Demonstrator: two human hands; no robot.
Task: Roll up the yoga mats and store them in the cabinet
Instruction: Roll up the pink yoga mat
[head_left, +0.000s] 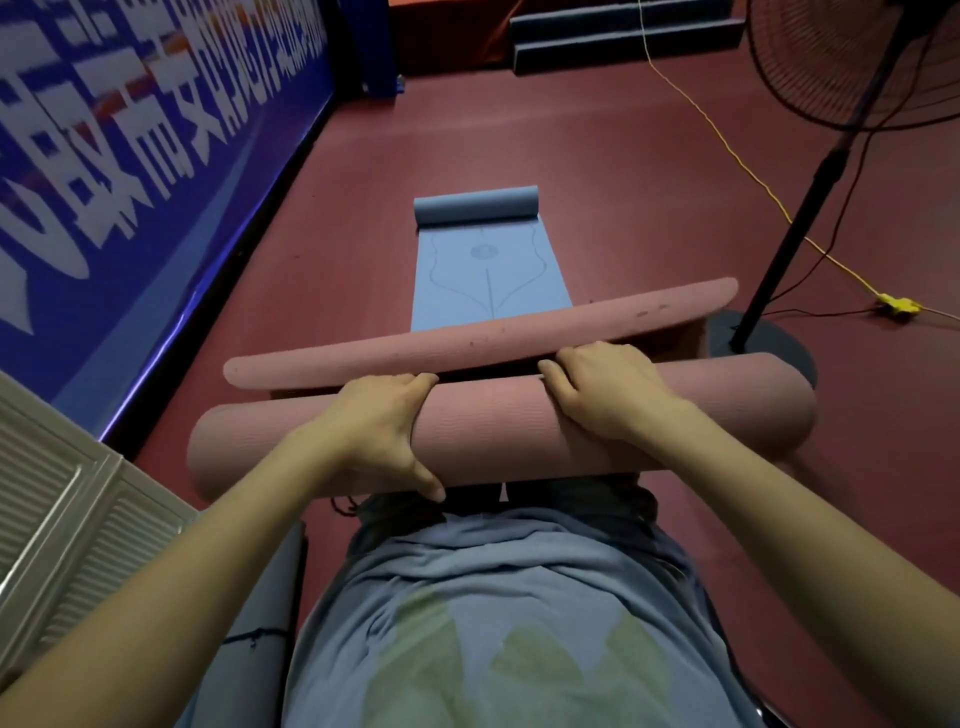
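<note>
Pink yoga mat (493, 431), rolled into a thick tube, lies crosswise at mid-frame with its loose end (519, 332) arched just above the roll. The left hand (379, 431) wraps over the roll left of centre, fingers curled over the top and thumb underneath; the right hand (608, 395) grips it right of centre. Beyond it, a blue yoga mat (488, 275) lies on the red floor (597, 182), partly rolled at its far end. A standing fan (810, 208) occupies the upper right, a louvred cabinet door (67, 509) the lower left.

White Chinese characters (unreadable) on blue banner (156, 156)
</note>
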